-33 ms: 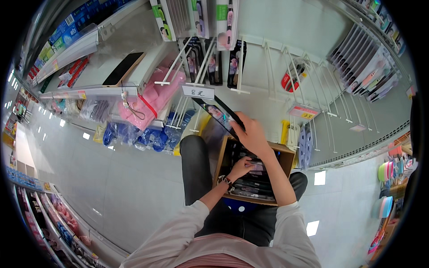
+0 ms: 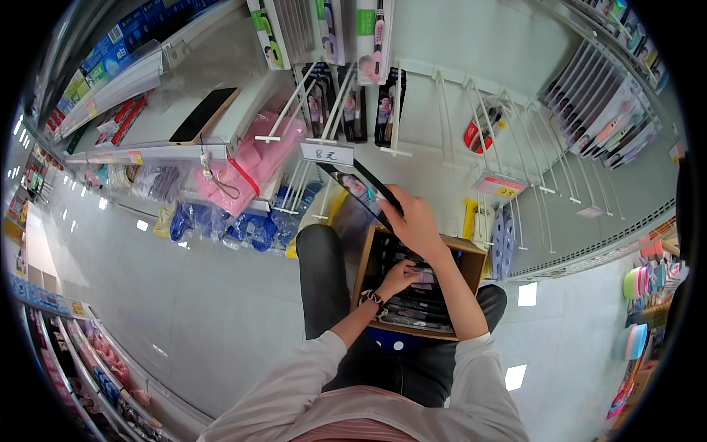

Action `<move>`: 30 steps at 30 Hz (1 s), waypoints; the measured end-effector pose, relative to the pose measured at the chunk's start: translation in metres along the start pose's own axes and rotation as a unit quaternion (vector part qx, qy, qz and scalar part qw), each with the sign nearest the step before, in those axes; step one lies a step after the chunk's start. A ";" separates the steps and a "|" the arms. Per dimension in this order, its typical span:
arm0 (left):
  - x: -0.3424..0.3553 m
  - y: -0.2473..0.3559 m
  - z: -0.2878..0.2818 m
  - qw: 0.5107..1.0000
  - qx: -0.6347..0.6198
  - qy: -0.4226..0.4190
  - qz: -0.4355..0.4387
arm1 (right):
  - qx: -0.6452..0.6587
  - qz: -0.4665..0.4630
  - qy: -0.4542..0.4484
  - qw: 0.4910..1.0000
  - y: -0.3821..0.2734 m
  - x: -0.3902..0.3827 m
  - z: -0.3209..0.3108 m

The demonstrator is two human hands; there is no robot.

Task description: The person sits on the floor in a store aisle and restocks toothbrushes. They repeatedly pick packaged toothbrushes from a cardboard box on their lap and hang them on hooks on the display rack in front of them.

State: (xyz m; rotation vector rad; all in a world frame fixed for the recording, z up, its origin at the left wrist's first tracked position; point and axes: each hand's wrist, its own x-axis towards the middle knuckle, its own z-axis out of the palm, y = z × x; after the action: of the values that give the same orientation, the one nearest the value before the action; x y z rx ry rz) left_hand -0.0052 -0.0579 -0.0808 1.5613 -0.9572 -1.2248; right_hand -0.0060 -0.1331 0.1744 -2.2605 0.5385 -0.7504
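My right hand is closed on the lower end of a black toothbrush pack. The pack slants up to the left, its far end beside the white price tag on a peg. Down in the cardboard box between my knees, my left hand pinches one of the dark packs. More dark packs lie stacked in that box. Matching black packs hang on the pegs beyond, under white-and-green toothbrush packs.
White wire pegs stick out toward me, some with price tags. A phone with a strap lies on the left shelf, by a pink plastic bundle. A red pack hangs right of centre. White packs hang far right.
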 end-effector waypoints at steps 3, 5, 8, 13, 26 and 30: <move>-0.003 0.017 0.000 0.986 0.164 0.018 0.003 | 0.012 0.020 0.018 1.000 0.002 0.005 0.007; -0.015 0.035 0.007 0.912 0.378 0.133 0.090 | 0.018 0.027 0.032 0.999 0.010 0.008 0.010; -0.023 0.044 -0.007 0.851 0.503 0.089 0.118 | 0.013 0.030 0.042 0.999 0.028 0.026 0.017; -0.026 0.029 -0.015 0.812 0.575 0.040 0.092 | 0.018 0.079 0.039 0.996 0.079 0.077 0.040; -0.083 0.089 -0.037 0.805 0.563 0.099 0.158 | -0.036 0.167 0.068 0.983 0.175 0.164 0.072; -0.119 0.137 -0.067 0.869 0.468 0.079 0.137 | -0.204 0.090 -0.135 0.966 0.182 0.153 0.052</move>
State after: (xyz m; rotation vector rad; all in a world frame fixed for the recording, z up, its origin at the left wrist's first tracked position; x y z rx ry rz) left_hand 0.0295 0.0267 0.0894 2.0942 -1.7366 -0.3852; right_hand 0.1122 -0.3176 0.0683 -2.5880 0.8099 -0.2458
